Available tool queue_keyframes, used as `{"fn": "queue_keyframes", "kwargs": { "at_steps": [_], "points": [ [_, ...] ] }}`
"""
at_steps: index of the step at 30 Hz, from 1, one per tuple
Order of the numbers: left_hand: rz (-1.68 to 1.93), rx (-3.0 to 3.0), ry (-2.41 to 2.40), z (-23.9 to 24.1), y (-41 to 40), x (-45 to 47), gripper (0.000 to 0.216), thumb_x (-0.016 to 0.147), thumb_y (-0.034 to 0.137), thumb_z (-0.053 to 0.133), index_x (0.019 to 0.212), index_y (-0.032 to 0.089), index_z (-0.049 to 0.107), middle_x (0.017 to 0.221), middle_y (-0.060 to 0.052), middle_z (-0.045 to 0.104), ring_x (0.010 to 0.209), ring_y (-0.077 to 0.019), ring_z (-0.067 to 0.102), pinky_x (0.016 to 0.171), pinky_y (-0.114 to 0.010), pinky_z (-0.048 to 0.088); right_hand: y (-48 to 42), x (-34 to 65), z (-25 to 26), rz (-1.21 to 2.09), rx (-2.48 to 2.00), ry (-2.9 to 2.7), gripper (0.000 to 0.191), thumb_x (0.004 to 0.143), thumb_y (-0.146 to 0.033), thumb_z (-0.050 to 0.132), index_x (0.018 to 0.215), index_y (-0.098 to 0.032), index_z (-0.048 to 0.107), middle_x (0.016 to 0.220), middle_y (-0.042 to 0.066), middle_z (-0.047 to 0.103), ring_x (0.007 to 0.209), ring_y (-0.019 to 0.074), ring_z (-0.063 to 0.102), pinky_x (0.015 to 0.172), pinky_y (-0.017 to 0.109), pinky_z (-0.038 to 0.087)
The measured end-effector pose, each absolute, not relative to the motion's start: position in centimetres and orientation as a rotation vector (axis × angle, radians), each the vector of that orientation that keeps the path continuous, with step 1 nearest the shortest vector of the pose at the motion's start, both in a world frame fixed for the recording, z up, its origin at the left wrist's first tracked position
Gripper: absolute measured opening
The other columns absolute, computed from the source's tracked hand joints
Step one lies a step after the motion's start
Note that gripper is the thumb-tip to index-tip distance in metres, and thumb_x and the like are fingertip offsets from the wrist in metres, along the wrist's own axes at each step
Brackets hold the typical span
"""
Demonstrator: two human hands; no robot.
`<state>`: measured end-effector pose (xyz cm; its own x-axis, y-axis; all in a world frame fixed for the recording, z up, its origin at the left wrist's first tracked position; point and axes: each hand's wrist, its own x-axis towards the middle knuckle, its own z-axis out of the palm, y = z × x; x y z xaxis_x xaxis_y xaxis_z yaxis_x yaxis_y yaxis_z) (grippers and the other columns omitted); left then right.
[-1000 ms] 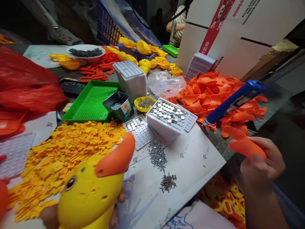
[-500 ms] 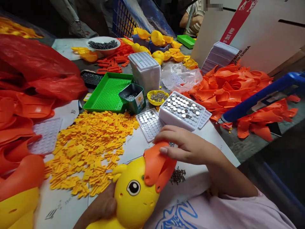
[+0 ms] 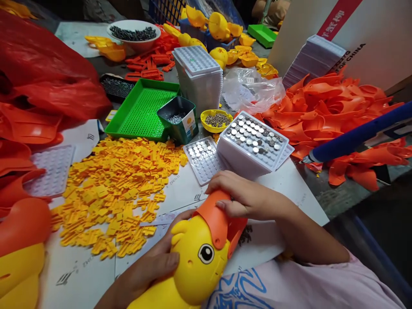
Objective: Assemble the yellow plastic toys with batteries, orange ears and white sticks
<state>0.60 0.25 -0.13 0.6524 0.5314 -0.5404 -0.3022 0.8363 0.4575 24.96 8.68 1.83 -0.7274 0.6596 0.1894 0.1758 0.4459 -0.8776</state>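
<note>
A yellow plastic toy duck [image 3: 193,274] with a printed eye lies tilted close to my body. My left hand [image 3: 161,257] is wrapped round the back of its head, thumb on the near side. With my right hand [image 3: 238,195] I grip an orange plastic piece [image 3: 214,219], fingers over its top and thumb on its face. This piece sits against the duck's head above the eye; whether it is fastened I cannot tell. Dark small screws [image 3: 247,235] lie on the white sheet beside it, partly covered by the orange piece.
Loose yellow plastic parts [image 3: 119,189] are heaped to the left. Trays of button cells [image 3: 254,137], a yellow bowl of screws [image 3: 216,122] and a green tray [image 3: 144,111] stand ahead. At right a blue electric screwdriver [image 3: 357,133] hangs over orange pieces [image 3: 334,111].
The duck's head has shifted right and turned, and my left hand has come up further behind it. My right hand keeps its grip on the orange piece. The camera view has shifted too.
</note>
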Motion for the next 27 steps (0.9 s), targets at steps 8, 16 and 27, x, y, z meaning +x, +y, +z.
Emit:
{"fn": "queue_keyframes", "kwargs": {
  "at_steps": [8,16,27],
  "points": [
    [0.432,0.368,0.787,0.3,0.3,1.5,0.099,0.062,0.048,0.079,0.139,0.041,0.018,0.142,-0.009,0.031,0.104,-0.0347,0.057,0.083,-0.041,0.046,7.3,24.4,1.0,1.470,-0.794,-1.692,0.028,0.083,-0.026,0.064,0.106,-0.013,0.054,0.104,0.004,0.048,0.092,0.0231,0.048,0.079,0.026,0.041],
    [0.462,0.678,1.007,1.5,-0.3,1.7,0.104,0.059,0.062,0.074,0.138,0.046,0.009,0.139,-0.001,0.027,0.124,-0.0282,0.040,0.096,-0.035,0.038,6.6,23.0,1.0,1.205,-0.694,-1.707,0.018,0.086,-0.021,0.058,0.101,-0.013,0.053,0.105,0.006,0.046,0.095,0.0243,0.047,0.088,0.031,0.037],
    [0.552,0.691,1.048,1.6,-0.6,2.3,0.102,0.057,0.060,0.078,0.134,0.044,0.012,0.137,0.000,0.026,0.123,-0.0225,0.041,0.100,-0.033,0.037,6.3,22.8,0.7,1.170,-0.798,-1.772,0.026,0.091,-0.019,0.051,0.116,-0.012,0.051,0.113,0.008,0.043,0.105,0.0250,0.044,0.093,0.033,0.036]
  ]
}}
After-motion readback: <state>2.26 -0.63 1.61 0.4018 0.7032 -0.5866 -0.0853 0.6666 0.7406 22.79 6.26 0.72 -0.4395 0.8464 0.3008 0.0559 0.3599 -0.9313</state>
